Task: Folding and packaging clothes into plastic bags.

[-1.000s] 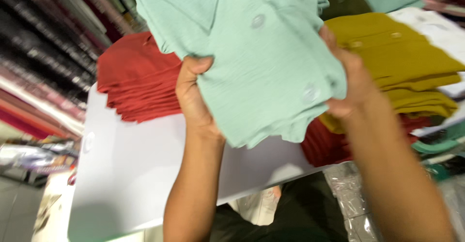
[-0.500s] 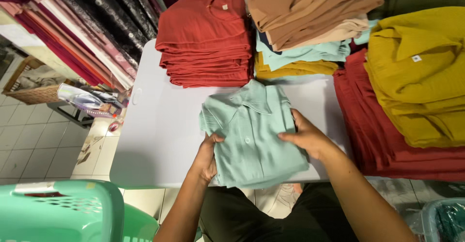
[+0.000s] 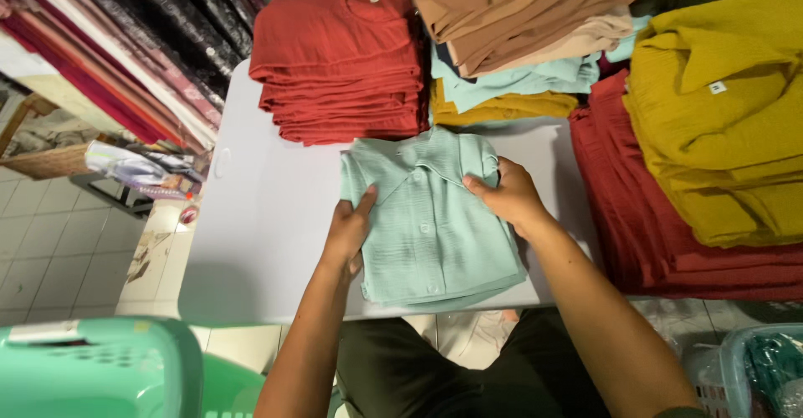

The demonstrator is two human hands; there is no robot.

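A white table (image 3: pixel 259 217) stands in a cloth shop, above a pale tiled floor (image 3: pixel 50 251), with rolls of dark and red fabric (image 3: pixel 125 42) leaning along its left edge. Near the front edge of the table, about midway across, lies a folded mint-green shirt (image 3: pixel 427 226), collar toward the far edge and button row facing up. The left hand (image 3: pixel 350 230) lies flat on the shirt's left side, fingers together and stretched out, thumb raised toward the collar. The right hand (image 3: pixel 508 194) presses on the shirt's upper right part by the folded sleeve, fingers spread and bent slightly, gripping nothing that can be made out.

At the far edge, just behind the shirt, sits a stack of folded red shirts (image 3: pixel 343 58). Beside it to the right is a mixed pile (image 3: pixel 527 25) of brown, pale green and yellow garments. Along the right edge a mustard-yellow pile (image 3: pixel 728 117) rests on a stack of dark red cloth (image 3: pixel 669 234). A green plastic basket (image 3: pixel 92 368) sits on the floor below the front left corner.
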